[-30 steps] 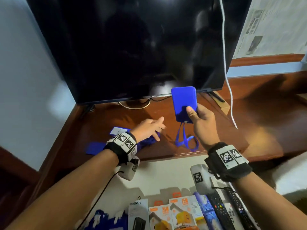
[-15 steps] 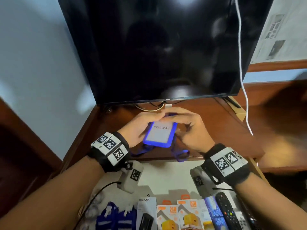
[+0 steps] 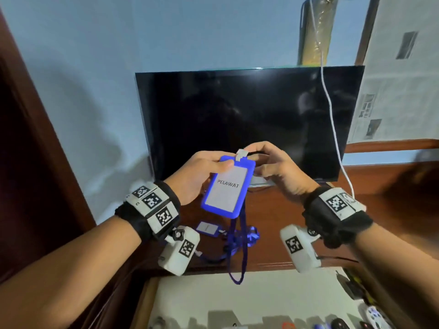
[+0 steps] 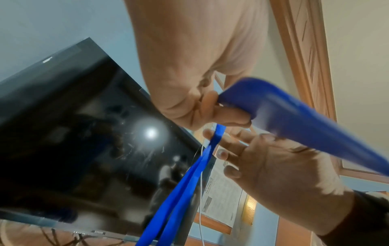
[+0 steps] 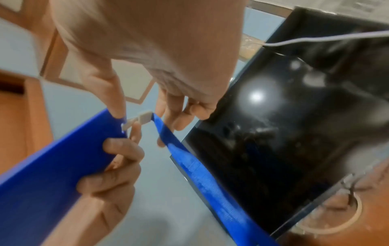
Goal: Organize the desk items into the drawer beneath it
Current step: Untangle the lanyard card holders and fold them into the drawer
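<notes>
Clearly the job is only partly done. The person's left hand (image 3: 202, 172) pinches the upper corner of a blue plastic badge holder with a white card reading PELAWAT (image 3: 226, 186), held up in front of the black television (image 3: 249, 119); the right hand (image 3: 273, 167) has its fingertips around the white clip at its top, where the blue ribbon lanyard (image 3: 238, 252) hangs. 1 smaller blue badge holder (image 3: 206, 227) lies on the brown wooden desk (image 3: 285, 224). Below, the open white-lined drawer (image 3: 237, 295) already holds remotes and boxes.
</notes>
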